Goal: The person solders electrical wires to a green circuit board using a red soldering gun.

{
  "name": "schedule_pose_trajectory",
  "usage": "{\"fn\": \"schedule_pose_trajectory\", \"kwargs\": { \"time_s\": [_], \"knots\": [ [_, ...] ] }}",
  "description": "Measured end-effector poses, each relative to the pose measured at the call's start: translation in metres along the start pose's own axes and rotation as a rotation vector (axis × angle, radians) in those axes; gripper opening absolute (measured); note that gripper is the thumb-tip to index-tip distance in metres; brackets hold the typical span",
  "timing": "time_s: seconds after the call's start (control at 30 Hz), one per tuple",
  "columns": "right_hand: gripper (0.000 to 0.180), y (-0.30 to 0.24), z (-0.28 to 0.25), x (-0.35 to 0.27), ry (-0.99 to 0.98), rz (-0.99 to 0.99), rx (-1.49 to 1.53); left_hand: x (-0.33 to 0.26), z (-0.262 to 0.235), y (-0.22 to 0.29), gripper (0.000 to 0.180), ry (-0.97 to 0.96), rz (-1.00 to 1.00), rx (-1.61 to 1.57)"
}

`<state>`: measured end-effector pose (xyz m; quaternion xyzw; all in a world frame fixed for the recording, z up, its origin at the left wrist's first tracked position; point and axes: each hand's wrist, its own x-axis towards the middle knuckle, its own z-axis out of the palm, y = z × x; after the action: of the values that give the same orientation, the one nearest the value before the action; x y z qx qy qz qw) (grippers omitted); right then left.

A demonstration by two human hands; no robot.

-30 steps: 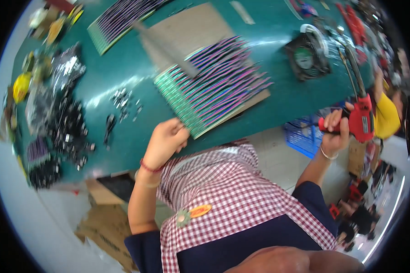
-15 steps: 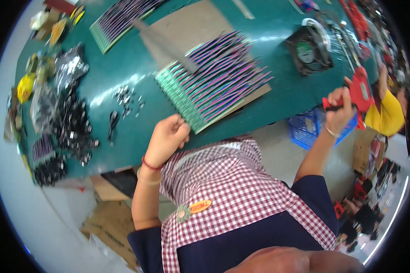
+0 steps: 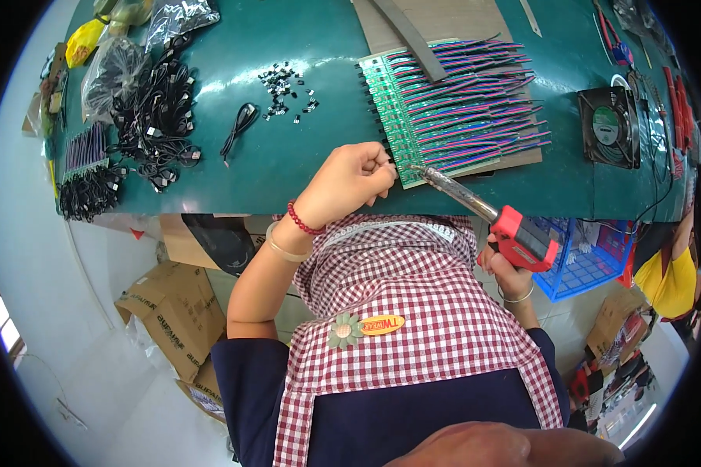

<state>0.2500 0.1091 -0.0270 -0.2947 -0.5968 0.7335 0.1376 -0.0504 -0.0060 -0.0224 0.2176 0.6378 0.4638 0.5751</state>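
A green circuit board panel point(image 3: 397, 117) lies at the table's front edge, with rows of pink, blue and black wires point(image 3: 475, 105) running off to its right. My left hand point(image 3: 354, 177) is closed in a pinch at the panel's near left corner; whatever its fingertips hold is hidden. My right hand point(image 3: 508, 274) grips a red soldering gun point(image 3: 522, 240), whose long metal barrel points left. Its tip is at the panel's near corner, close to my left fingers; I cannot tell whether it touches. A flat grey metal bar point(image 3: 413, 40) rests across the panel's far part.
Small black connectors point(image 3: 282, 87) are scattered left of the panel, beside a coiled black cable point(image 3: 240, 128). Farther left lies a heap of black cables point(image 3: 152, 113). A square fan point(image 3: 609, 128) stands at the right. Below the table edge is a blue basket point(image 3: 572, 268).
My right hand has brought the soldering gun in from the far right to the panel's near corner. My left hand stays by that corner. The whole view has shifted and turned.
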Motion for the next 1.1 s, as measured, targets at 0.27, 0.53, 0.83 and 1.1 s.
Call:
{"fn": "schedule_pose_trajectory", "kwargs": {
  "time_s": [0.27, 0.53, 0.83, 1.1],
  "knots": [
    [0.030, 0.004, -0.004, -0.003, -0.003, 0.033, -0.111, 0.002, 0.001, -0.001, 0.014, 0.006, 0.013, 0.057],
    [0.026, 0.010, -0.013, -0.009, -0.004, 0.015, -0.248, 0.003, 0.002, 0.002, 0.013, 0.039, -0.001, 0.052],
    [0.039, -0.003, -0.008, -0.009, -0.005, 0.035, -0.118, 0.005, 0.003, -0.001, 0.014, 0.039, 0.008, 0.050],
    [0.038, 0.003, -0.008, -0.012, 0.001, 0.032, -0.181, 0.005, 0.003, 0.000, 0.013, -0.002, 0.008, 0.065]
  ]
}}
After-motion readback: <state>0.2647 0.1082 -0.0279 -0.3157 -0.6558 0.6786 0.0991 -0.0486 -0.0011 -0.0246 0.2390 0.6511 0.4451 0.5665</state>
